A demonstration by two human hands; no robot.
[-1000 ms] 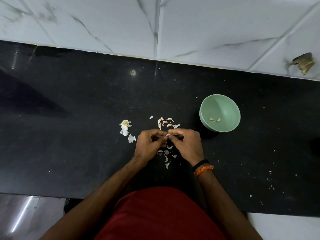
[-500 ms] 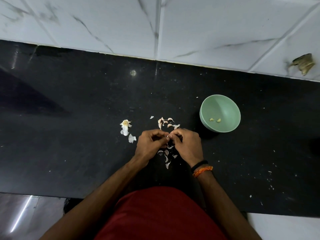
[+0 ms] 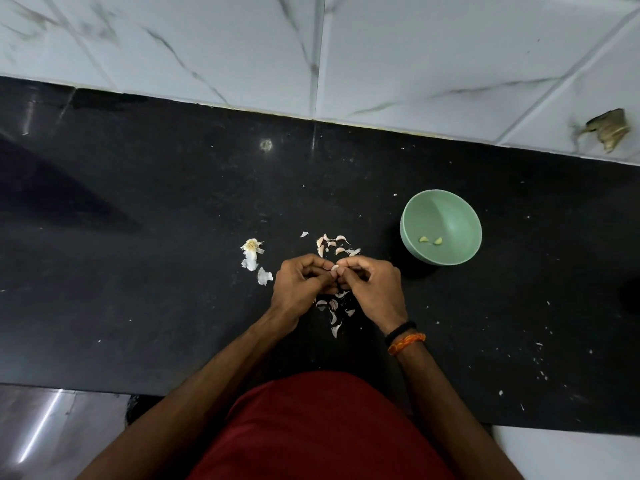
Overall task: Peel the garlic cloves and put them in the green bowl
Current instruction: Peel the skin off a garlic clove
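Head view — hands (image 3: 337, 284) pinch clove (image 3: 334, 268) mid-counter (image 3: 138, 271).

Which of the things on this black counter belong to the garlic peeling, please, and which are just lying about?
Part of the job: clove pinched between left hand and right hand; green bowl with two peeled cloves; unpeeled cloves.

Lying about: loose skins; garlic stub; brown scrap on the tiles.

Before me, a polished black stone counter (image 3: 138, 209) spans the frame's middle; white veined marble wall tiles (image 3: 207, 39) fill the top; grey floor (image 3: 41, 438) glints lower left.
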